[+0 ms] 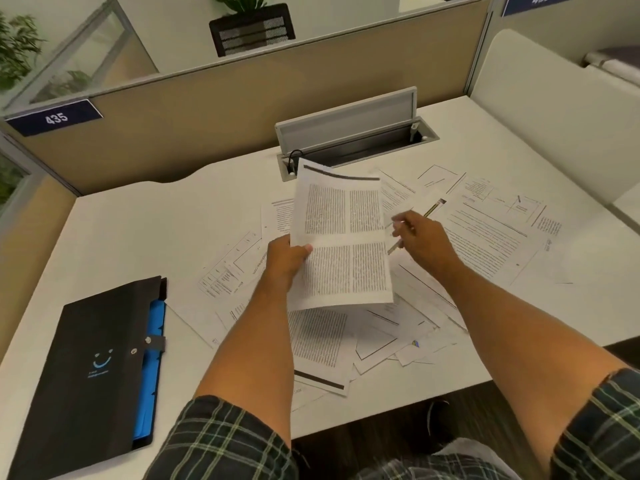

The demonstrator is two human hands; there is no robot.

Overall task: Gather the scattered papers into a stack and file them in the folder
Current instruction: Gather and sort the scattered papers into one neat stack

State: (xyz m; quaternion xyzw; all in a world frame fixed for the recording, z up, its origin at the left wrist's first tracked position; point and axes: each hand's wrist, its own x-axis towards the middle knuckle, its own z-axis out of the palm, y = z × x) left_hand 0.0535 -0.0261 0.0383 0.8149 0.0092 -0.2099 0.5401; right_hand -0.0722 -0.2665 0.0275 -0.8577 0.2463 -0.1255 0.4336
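Several printed papers (pixel 491 237) lie scattered over the middle and right of the white desk (pixel 121 244). My left hand (pixel 287 261) grips the left edge of a raised sheet of dense two-column text (pixel 346 237), held tilted above the pile. My right hand (pixel 420 237) hovers just right of that sheet, its fingers loosely curled around a pencil (pixel 433 210). A black folder (pixel 90 368) with blue dividers showing at its right edge lies closed at the desk's front left, well apart from both hands.
A cable box with its grey lid up (pixel 349 128) sits in the desk behind the papers. Tan partition walls (pixel 207 126) close off the back and left. The desk's front edge runs just under my forearms.
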